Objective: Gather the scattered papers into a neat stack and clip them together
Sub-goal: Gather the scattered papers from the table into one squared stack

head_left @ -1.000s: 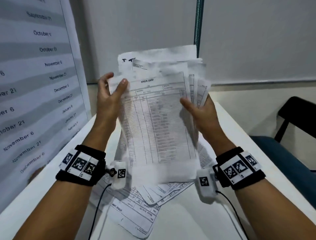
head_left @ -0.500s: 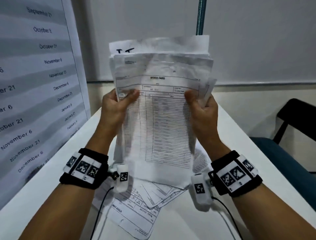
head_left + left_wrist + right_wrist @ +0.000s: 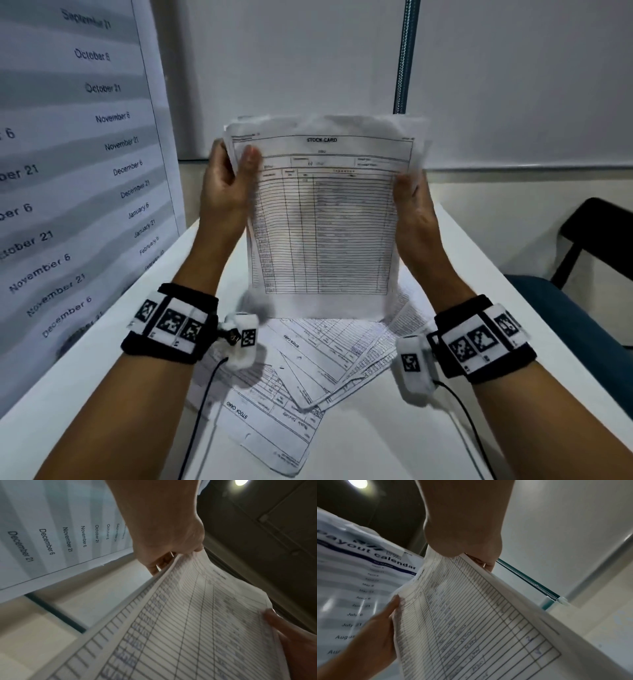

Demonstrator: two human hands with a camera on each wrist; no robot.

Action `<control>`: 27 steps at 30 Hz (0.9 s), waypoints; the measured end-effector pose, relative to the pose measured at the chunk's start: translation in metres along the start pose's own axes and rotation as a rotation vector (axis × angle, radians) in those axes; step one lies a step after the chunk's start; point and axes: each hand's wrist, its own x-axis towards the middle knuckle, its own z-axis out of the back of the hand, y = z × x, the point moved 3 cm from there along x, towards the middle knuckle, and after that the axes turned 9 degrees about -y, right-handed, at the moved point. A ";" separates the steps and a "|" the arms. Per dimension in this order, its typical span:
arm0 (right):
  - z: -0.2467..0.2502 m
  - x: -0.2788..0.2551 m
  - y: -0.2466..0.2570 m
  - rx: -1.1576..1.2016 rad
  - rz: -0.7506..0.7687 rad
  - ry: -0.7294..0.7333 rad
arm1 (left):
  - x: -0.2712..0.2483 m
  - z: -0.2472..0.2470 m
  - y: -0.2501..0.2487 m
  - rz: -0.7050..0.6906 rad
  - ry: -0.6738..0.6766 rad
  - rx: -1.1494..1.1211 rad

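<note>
Holding a bundle of papers (image 3: 322, 219) up in the air, the person is gripping one side edge with each hand. The left hand (image 3: 227, 186) is pinching the left edge, thumb on the front sheet and fingers curled behind. The right hand (image 3: 412, 205) is doing the same on the right edge.

A moment ago the sheets were sticking out in a messy fan at the top and on the right side. Now the top edges are sitting almost level, and the bundle is looking much more like one block. The hands have also slid a bit higher up the sides. So the squaring-up is going well, I think.

But the job is not close to done. More loose papers (image 3: 308, 370) are still lying spread out on the white table (image 3: 394, 445), right under the bundle. They are crossing over each other at odd angles. These probably need picking up and adding next.

No clip is showing in any view, so I cannot tell where it is.

A big calendar poster (image 3: 68, 171) is standing on the left.
</note>
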 end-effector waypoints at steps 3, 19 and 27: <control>0.002 0.002 -0.004 -0.022 -0.032 -0.008 | -0.006 -0.003 0.012 0.189 0.055 -0.115; 0.013 0.004 -0.044 -0.403 -0.211 0.185 | -0.013 -0.010 0.051 0.273 0.311 0.039; 0.040 0.032 -0.025 -0.363 -0.116 -0.076 | -0.008 0.016 0.089 0.425 0.762 0.913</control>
